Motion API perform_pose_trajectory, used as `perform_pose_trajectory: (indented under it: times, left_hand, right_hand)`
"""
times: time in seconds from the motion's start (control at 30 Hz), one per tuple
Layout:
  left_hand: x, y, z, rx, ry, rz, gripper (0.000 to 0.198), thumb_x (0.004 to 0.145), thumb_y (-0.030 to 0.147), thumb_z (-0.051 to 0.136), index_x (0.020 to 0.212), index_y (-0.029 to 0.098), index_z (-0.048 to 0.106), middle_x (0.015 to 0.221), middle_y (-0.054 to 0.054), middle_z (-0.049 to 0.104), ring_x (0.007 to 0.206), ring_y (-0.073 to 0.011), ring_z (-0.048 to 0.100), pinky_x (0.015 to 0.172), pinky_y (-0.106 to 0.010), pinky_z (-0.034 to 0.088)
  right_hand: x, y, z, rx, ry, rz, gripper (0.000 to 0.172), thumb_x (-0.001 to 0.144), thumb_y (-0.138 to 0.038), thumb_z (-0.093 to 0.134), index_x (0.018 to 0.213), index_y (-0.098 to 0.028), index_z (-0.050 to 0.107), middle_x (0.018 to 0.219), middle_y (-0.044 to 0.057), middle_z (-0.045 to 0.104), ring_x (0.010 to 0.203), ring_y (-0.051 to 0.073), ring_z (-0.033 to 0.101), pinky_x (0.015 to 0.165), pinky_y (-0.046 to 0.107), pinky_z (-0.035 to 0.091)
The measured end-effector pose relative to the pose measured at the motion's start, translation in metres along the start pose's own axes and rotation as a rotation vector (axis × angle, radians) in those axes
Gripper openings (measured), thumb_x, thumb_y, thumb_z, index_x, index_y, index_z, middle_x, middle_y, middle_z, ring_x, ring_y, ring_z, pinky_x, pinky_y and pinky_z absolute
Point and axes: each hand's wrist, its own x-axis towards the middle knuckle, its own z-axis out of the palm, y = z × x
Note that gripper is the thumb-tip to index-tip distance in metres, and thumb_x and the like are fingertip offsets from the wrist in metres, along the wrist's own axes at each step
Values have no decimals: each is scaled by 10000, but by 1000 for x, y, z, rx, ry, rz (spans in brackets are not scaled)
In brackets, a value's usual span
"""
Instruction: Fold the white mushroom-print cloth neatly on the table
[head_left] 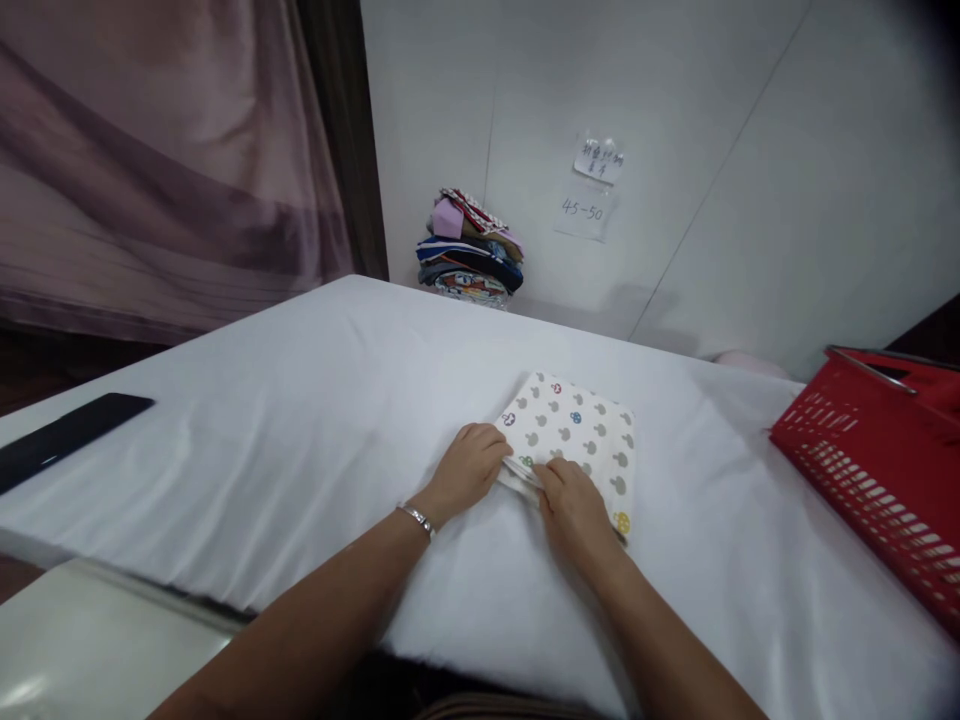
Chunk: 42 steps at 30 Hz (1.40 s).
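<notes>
A folded white cloth (570,425) printed with grey, red, blue, green and yellow mushroom-like figures lies on the white-covered table in front of me. My left hand (472,465), with a silver bracelet on its wrist, is closed on the cloth's near left corner. Beside it, my right hand (574,500) pinches the near edge, fingers bent over the folded layers. Between the two hands the layered edge shows slightly parted. My fingertips are partly hidden by the cloth and by my own hands.
A red plastic basket (885,470) with a metal handle stands at the right. Dark flat phone-like object (67,435) lies at the left edge of the table (300,430). Several folded fabrics form a stack (471,250) by the wall, near handwritten labels (589,190). A pinkish curtain (165,150) hangs left.
</notes>
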Motion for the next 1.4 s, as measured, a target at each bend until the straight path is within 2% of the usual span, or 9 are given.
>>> perform_pose_trajectory:
  times: [0.2, 0.4, 0.53, 0.63, 0.77, 0.97, 1.1, 1.23, 1.4]
  left_hand:
    - [0, 0, 3, 92, -5, -9, 204, 756, 34, 444, 846, 195, 531, 883, -38, 554, 902, -193, 471, 818, -358, 370]
    - [0, 0, 7, 184, -45, -59, 224, 718, 12, 434, 822, 197, 508, 840, -34, 537, 834, -198, 471, 761, -356, 369]
    - [1, 2, 4, 191, -75, -58, 317, 720, 9, 423, 942, 207, 534, 904, -42, 555, 879, -199, 487, 784, -350, 370]
    - [1, 6, 1, 180, -58, 4, 452, 721, -5, 422, 1102, 219, 517, 994, -56, 568, 949, -202, 492, 836, -360, 360]
    - [2, 14, 0, 169, -68, 151, 333, 794, 51, 431, 1042, 228, 564, 973, -49, 589, 935, -199, 505, 862, -374, 350]
    - [2, 14, 7, 145, -74, 143, 229, 784, 56, 455, 918, 194, 579, 891, -48, 595, 884, -199, 511, 820, -364, 372]
    - [1, 10, 11, 112, -70, 118, 228, 769, 46, 452, 909, 186, 565, 900, -49, 581, 891, -192, 504, 821, -352, 378]
    - [1, 12, 7, 62, -82, 97, 252, 754, 48, 452, 934, 189, 557, 913, -43, 573, 896, -189, 499, 810, -344, 386]
    - [6, 18, -4, 15, -135, 137, 309, 752, 104, 495, 1038, 213, 539, 1057, -49, 547, 962, -199, 490, 814, -351, 386]
  right_hand:
    - [1, 1, 5, -34, 64, -28, 281, 782, -45, 424, 970, -161, 597, 882, 84, 566, 824, 208, 483, 720, 311, 399]
    - [2, -4, 7, -88, -16, -40, 220, 789, -39, 448, 897, -173, 586, 875, 61, 554, 802, 194, 470, 694, 291, 373]
    - [4, -4, 8, -121, -32, -38, 181, 804, -45, 447, 853, -170, 569, 859, 52, 548, 798, 185, 463, 683, 283, 360]
    - [5, -3, 12, -149, -34, -66, 177, 805, -41, 450, 868, -162, 563, 870, 58, 550, 811, 186, 463, 702, 287, 361]
    - [3, -4, 10, -188, -28, -77, 158, 833, -88, 455, 926, -154, 563, 889, 67, 557, 826, 195, 470, 703, 297, 369]
    - [-25, 12, -22, -83, -12, -83, 178, 845, -138, 456, 950, -169, 596, 878, 64, 603, 847, 200, 513, 729, 320, 396]
    - [-59, 42, -41, 48, 189, 15, 226, 868, -172, 434, 1029, -172, 593, 1011, 96, 608, 948, 212, 525, 810, 353, 423]
    - [-84, 56, -45, 109, 268, 73, 202, 882, -201, 440, 1007, -190, 598, 991, 83, 609, 941, 203, 530, 821, 351, 450]
    - [-84, 50, -42, 68, 217, 37, 206, 866, -187, 460, 1031, -188, 582, 1065, 94, 577, 995, 207, 504, 841, 344, 453]
